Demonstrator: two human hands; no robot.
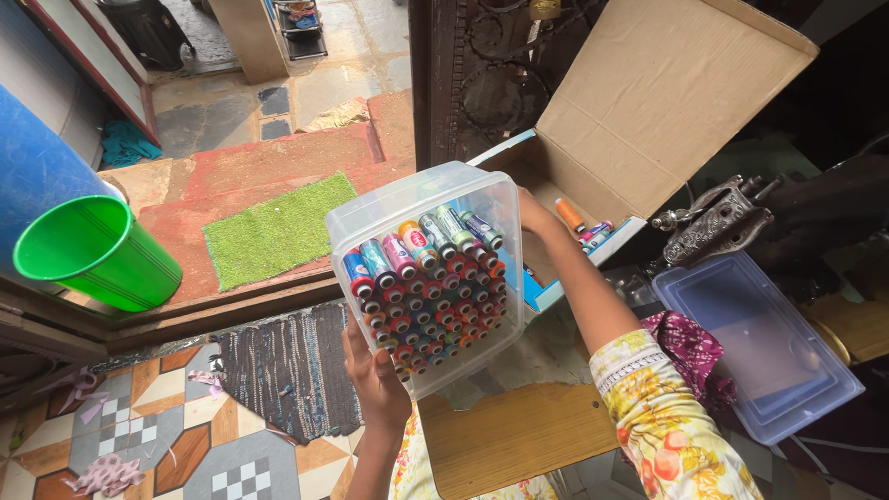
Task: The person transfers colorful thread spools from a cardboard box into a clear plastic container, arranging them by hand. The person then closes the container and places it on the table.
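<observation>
I hold a clear plastic box (pixel 389 206) tilted toward me, packed with several rows of coloured thread spools (pixel 428 287). My left hand (pixel 375 375) grips its lower near edge. My right hand (pixel 532 215) holds its far right side, mostly hidden behind the box. Behind it stands an open cardboard box (pixel 648 102) with a few loose spools (pixel 583 225) inside.
The clear plastic lid (pixel 759 343) lies at the right beside a dark sewing machine (pixel 718 222). A wooden board (pixel 514 435) is below the box. A green cup (pixel 93 250) and blue barrel (pixel 37 176) stand at left; a green mat (pixel 273 227) lies on the doorstep.
</observation>
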